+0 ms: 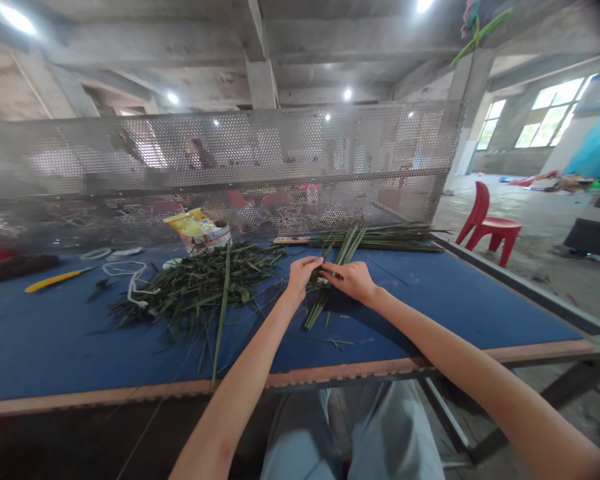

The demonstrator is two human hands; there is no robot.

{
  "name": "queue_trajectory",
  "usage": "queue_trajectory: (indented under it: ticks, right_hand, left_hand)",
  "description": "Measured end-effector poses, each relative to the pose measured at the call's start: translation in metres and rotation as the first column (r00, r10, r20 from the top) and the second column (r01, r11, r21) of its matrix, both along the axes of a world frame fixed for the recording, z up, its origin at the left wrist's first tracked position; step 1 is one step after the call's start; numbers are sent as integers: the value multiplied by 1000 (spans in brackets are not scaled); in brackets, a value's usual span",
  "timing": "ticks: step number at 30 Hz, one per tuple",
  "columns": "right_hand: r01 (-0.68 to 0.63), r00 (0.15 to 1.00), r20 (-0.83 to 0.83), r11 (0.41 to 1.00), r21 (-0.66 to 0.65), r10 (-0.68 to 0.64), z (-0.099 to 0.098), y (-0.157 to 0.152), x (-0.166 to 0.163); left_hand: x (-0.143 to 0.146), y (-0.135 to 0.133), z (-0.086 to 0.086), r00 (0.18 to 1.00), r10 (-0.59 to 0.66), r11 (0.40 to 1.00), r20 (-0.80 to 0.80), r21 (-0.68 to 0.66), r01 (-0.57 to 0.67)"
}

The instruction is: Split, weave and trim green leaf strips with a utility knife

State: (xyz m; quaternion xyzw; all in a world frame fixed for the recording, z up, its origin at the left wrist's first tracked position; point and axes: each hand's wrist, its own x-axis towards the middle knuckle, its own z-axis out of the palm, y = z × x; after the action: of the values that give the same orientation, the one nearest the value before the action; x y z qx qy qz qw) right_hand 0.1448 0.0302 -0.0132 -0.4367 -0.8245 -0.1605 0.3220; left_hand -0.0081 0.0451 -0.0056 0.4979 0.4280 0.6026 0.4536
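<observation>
Green leaf strips (347, 250) lie gathered between both hands, mid-table on the blue tabletop (450, 313). Leftward sits a loose leaf heap (195, 290). Left hand (300, 277) pinches the strips at their middle; right hand (347, 280) grasps them just beside it, touching. Strips appear light, thin and flexible, perhaps slick; the bunched middle seems the surest hold. Rightward, a long leaf bundle (380, 237) lies against the metal mesh screen (280, 160).

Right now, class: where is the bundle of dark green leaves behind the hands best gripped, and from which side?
Grip the bundle around its middle, from the near side over the blue table. It lies flat along the perforated metal screen, which blocks the far side, and its parallel blades should gather.
</observation>
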Motion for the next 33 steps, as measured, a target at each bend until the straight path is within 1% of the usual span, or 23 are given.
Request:
queue_trajectory:
  ticks: [4, 10, 13, 18, 23, 27, 30, 33]
  right_hand:
    - [11, 1000, 4, 1000, -24, -11, 2, -2, 0]
    - [13, 1000, 7, 999, -40, -12, 3, -3, 0]
    - [2, 1000, 12, 1000, -27, -2, 2, -2, 0]
    - [-2, 1000, 17, 1000, 1, 2, 0, -1, 0]
    - [-17, 1000, 1, 1000, 19, 17, 0, -1, 0]
    - [-42, 999, -13, 999, 11, 42, -1, -1, -1]
    - [-89, 991, -103, 996, -24, 86, -1, -2, -2]
    - [-132, 947, -306, 986, -106, 93, 0, -4, -4]
  left_hand:
    - [0, 1, -1, 1000, -11, 1000, 12, 11, 11]
    - [0, 0, 1, 1000, -6, 1000, 13, -10, 6]
    - [0, 0, 0, 1000, -7, 1000, 28, -4, 7]
    - [0, 1, 0, 999, 26, 1000, 38, -5, -26]
    - [0, 0, 1, 998, 24, 999, 53, 20, -25]
    - [0, -2, 3, 997, 32, 999, 69, 1, -32]
    - [0, -3, 5, 997, 41, 999, 70, 15, -42]
    - [-1, -3, 7, 996, 40, 999, 84, -12, -39]
